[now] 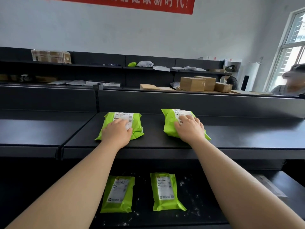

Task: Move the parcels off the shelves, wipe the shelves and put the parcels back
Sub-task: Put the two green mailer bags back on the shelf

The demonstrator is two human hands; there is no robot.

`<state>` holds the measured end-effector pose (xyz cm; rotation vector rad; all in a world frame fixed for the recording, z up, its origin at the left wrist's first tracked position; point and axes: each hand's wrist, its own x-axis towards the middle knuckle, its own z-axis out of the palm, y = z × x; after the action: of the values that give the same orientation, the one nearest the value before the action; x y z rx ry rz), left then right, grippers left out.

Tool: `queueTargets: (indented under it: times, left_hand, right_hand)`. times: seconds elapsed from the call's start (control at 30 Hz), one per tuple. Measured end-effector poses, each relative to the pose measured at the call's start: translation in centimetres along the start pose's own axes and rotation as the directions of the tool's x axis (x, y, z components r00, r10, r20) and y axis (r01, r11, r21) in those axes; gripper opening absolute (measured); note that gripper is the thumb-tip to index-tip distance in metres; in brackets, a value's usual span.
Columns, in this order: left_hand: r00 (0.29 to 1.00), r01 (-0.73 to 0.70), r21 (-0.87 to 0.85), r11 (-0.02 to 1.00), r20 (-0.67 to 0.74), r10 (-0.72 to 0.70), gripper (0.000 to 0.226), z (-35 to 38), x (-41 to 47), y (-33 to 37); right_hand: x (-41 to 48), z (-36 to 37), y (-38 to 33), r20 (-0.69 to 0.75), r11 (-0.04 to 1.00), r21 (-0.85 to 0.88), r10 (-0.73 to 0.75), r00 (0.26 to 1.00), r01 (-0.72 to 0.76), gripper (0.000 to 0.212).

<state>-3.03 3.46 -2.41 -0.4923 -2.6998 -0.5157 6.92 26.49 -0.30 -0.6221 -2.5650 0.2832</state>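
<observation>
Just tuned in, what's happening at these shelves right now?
The person's left hand rests on the left lime-green plastic parcel and the right hand on the right lime-green parcel, both on the upper black shelf. Two more green parcels lie on the lower shelf, speckled with white bits.

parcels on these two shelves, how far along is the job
Done: nothing certain; the upper shelf shows no specks. In hand: the left hand rests on the upper left parcel, the right hand on the upper right parcel; lifting or replacing unclear. Left: the lower shelf, its two parcels amid white specks, needs clearing and wiping.
</observation>
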Motion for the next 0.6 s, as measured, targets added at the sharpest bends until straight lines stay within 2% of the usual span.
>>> queueTargets:
  times: [0.13, 0.43, 0.6]
  left_hand:
    - [1.000, -0.024, -0.025, 0.999, -0.001, 0.024, 0.050, 0.3, 0.2, -0.2]
    - [0.999, -0.042, 0.032, 0.999, -0.017, 0.042, 0.048, 0.2, 0.6, 0.0]
    - [0.998, -0.038, 0.052, 0.998, -0.048, 0.040, 0.045, 0.1, 0.5, 0.3]
  right_hand:
    - [0.0, 0.7, 0.4, -0.030, 0.999, -0.031, -0.027, 0.999, 0.026, 0.039]
    - [-0.2, -0.2, 0.5, -0.051, 0.998, 0.032, 0.049, 0.997, -0.047, 0.037]
    - [-0.3, -1.2, 1.0, -0.083, 0.997, 0.011, 0.079, 0.993, -0.078, 0.029]
